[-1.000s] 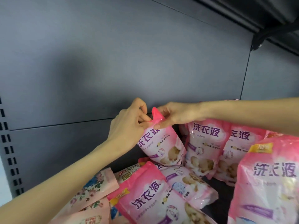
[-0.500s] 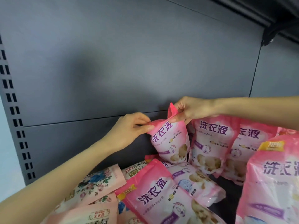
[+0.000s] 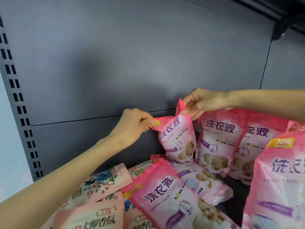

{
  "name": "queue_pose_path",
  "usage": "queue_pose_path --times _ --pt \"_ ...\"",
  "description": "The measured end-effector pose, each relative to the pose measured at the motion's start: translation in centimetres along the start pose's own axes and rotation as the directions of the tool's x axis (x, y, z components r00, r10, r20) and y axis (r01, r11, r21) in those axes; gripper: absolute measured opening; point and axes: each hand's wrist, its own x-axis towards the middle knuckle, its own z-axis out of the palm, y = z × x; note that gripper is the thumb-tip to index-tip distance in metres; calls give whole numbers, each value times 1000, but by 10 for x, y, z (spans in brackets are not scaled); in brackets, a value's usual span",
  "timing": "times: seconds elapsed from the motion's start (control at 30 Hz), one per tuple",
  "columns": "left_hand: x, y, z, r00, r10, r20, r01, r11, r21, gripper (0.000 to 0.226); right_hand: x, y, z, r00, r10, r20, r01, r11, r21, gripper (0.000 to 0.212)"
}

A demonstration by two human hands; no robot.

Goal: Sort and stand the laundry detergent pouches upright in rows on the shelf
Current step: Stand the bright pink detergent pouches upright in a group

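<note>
Head camera, from the left: peach floral-printed plastic pouches (image 3: 105, 180) lie flat at lower left. The left hand (image 3: 132, 128) pinches the top-left corner of a glossy pink plastic detergent pouch (image 3: 176, 139), held upright near the grey metal back panel (image 3: 115, 63). The right hand (image 3: 204, 101) pinches its top-right corner. Just beside it on the right, matching pink pouches (image 3: 217, 141) stand in a row.
</note>
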Motion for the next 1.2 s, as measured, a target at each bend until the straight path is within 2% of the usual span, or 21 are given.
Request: queue_pose_path --times 0.07,0.13,0.27,0.37,0.43,0.57,0.8,0.97,1.03,1.2 --pt "4 1 -5 995 98 -24 -92 981 169 25 1 1 -6 999 25 -22 -26 999 -43 19" --pt "12 6 -13 985 159 -67 -139 963 233 26 0 1 -10 999 32 -38 -33 999 -26 16" --pt "27 14 -22 966 189 -178 -145 960 238 23 -6 -1 -11 999 -3 -42 0 998 -56 19" --pt "27 12 -19 968 171 -181 -125 962 241 22 -9 -11 -6 999 -38 -7 37 993 -112 31" --pt "27 12 -19 968 170 -186 -125 965 232 22 -6 -20 0 996 -79 -36 71 983 -171 42" --pt "25 16 -22 972 162 -172 -124 969 213 21 4 -29 6 984 -159 -79 128 943 -308 37" --pt "17 9 -30 991 71 -110 -69 997 27 22 8 -39 8 985 -165 -56 143 950 -279 12" --pt "11 2 -34 996 12 -86 -18 997 -70 19 12 -40 9 990 -136 -48 121 966 -228 22" --pt "9 -1 -33 998 -29 -53 20 986 -165 17 13 -39 8 993 -109 -54 97 977 -191 28" --pt "4 -5 -24 994 -100 44 109 926 -360 24 17 -33 8 992 -96 -83 81 983 -166 16"
